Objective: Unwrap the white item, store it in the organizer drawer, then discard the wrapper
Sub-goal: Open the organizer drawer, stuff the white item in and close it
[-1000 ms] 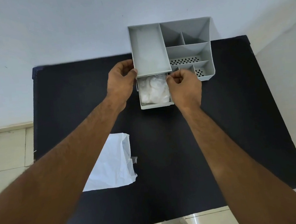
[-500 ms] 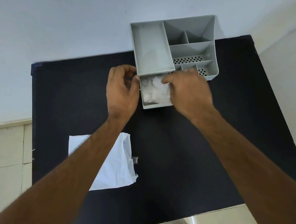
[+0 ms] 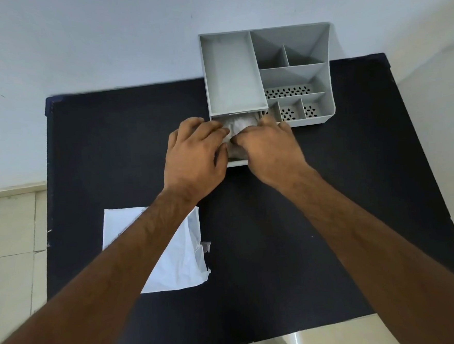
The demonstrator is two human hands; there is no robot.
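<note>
The grey organizer (image 3: 294,75) stands at the far edge of the black table (image 3: 343,204). Its lower drawer (image 3: 237,163) is pulled out toward me. The crumpled white item (image 3: 238,124) lies inside the drawer, mostly hidden by my hands. My left hand (image 3: 195,158) covers the drawer's left side, fingertips curled onto the item. My right hand (image 3: 270,147) covers the right side, fingers bent down onto the same item. The flat white wrapper (image 3: 181,263) lies on the table near the front left, partly under my left forearm.
The organizer's upper compartments hold nothing I can see; some have perforated floors (image 3: 287,92). A pale wall (image 3: 104,46) rises right behind the table. Tiled floor (image 3: 7,241) shows past the left edge and at the front.
Both hands have moved in over the drawer and onto the white item; a second ago they held the drawer's sides. The item now sits lower and is mostly covered.
</note>
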